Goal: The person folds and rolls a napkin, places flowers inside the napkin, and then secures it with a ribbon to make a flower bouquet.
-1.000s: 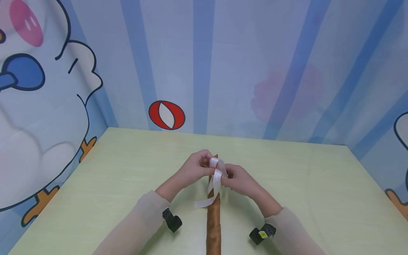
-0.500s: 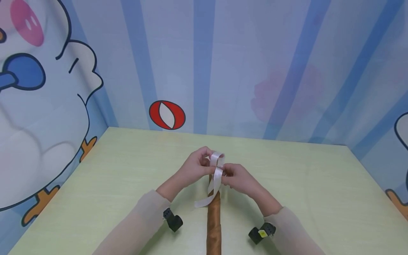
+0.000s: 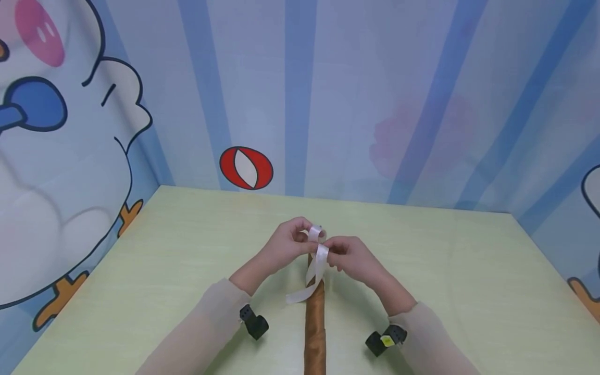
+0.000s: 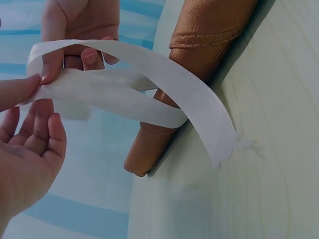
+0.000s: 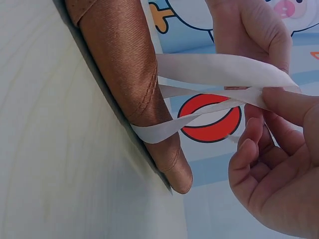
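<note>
A white satin ribbon passes round a long brown satin-covered rod near its narrow far end. My left hand pinches the ribbon between thumb and fingers, on the left of the rod. From the right, my right hand pinches it too, the fingertips of both hands nearly meeting. A small ribbon loop stands up above the fingertips. One loose tail hangs across the rod, its frayed end showing in the left wrist view. The ribbon band round the rod shows in the right wrist view.
The rod lies lengthwise on a pale yellow-green table. Behind stands a blue-striped backdrop with cartoon prints, one a red and white ball. Small black cameras hang at the left and right cuffs.
The ribbon loop above the fingers rose, then became smaller and narrower. My right hand has shifted slightly up and toward the left hand; the left hand stays nearly in place.
</note>
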`<state>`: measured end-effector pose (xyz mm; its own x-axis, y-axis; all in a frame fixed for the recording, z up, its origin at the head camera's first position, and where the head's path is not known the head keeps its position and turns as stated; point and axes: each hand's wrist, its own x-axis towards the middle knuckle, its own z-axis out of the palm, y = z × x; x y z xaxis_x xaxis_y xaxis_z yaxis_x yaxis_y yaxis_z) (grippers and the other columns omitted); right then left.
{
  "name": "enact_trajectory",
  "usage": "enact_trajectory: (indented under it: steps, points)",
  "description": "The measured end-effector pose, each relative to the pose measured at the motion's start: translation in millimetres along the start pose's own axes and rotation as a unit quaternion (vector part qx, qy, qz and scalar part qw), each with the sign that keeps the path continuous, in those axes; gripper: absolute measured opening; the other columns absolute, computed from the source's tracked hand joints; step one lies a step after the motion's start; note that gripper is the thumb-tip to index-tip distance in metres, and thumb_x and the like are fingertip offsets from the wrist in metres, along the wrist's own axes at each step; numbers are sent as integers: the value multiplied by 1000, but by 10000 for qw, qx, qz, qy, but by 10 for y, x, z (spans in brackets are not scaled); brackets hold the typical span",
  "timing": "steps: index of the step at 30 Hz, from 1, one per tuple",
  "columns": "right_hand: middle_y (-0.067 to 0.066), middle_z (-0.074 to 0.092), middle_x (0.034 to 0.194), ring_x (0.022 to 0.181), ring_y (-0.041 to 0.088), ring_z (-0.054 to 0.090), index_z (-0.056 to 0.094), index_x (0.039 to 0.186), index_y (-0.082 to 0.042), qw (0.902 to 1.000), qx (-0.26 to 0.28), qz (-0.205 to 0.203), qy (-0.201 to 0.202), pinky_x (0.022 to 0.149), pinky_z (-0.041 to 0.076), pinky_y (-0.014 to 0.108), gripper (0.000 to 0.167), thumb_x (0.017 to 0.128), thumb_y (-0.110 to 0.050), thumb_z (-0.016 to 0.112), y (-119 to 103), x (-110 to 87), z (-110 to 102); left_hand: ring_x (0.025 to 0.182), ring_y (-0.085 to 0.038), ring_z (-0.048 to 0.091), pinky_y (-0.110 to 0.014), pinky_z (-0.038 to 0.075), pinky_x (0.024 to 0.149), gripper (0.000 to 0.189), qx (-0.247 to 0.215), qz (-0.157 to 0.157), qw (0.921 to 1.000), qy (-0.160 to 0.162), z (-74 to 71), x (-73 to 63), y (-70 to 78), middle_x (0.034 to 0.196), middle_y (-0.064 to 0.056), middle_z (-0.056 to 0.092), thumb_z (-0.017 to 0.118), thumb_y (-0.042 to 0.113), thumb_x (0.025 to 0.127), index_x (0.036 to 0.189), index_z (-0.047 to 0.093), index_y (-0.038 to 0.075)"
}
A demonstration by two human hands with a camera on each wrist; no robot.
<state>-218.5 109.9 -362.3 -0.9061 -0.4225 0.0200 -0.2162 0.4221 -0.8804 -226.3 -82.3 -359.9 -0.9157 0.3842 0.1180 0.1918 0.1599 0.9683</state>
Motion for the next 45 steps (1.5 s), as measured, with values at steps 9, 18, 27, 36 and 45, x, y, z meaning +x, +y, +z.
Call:
enact_trajectory:
  steps: [9, 18, 27, 36, 45]
  points:
    - [3, 65, 87, 65, 16, 49, 67, 107, 2, 9996, 261, 66, -17, 61, 45, 34, 22, 94, -15, 61, 45, 7, -1, 90, -19, 59, -36, 49, 86, 17, -7, -41, 9999, 114, -30, 3, -29, 99, -7, 66, 65, 11, 91, 105, 64, 2]
    - [2, 65, 88, 68, 17, 50, 67, 106, 2, 9993, 374, 54, -83, 61, 45, 34, 24, 94, -18, 62, 55, -3, 0, 95, -30, 56, -34, 46, 82, 22, 52, -125, 9996, 239, -55, 3, 28, 101, -7, 66, 60, 17, 95, 109, 66, 2]
    - [0, 64, 86, 68, 16, 50, 67, 106, 3, 9989, 442, 57, -145, 62, 44, 33, 23, 94, -16, 61, 64, 1, -1, 91, -19, 56, -36, 48, 85, 21, -91, -90, 9995, 280, -81, -15, 124, 99, -6, 66, 58, 18, 96, 107, 66, 1]
    - [0, 63, 85, 68, 16, 50, 65, 107, 5, 9988, 466, 79, -141, 62, 45, 32, 24, 95, -15, 59, 83, -2, 0, 85, -16, 57, -38, 49, 85, 22, -210, -243, 9994, 90, -65, -78, 91, 92, -3, 64, 57, 17, 97, 107, 64, -2]
    - [7, 64, 93, 72, 17, 51, 62, 109, 9, 9984, 560, -2, -106, 62, 46, 27, 21, 95, -5, 53, 90, -8, -15, 78, -14, 59, -47, 50, 86, 19, -298, -378, 9988, -82, -34, -137, -42, 87, -1, 66, 61, 13, 94, 104, 64, -3]
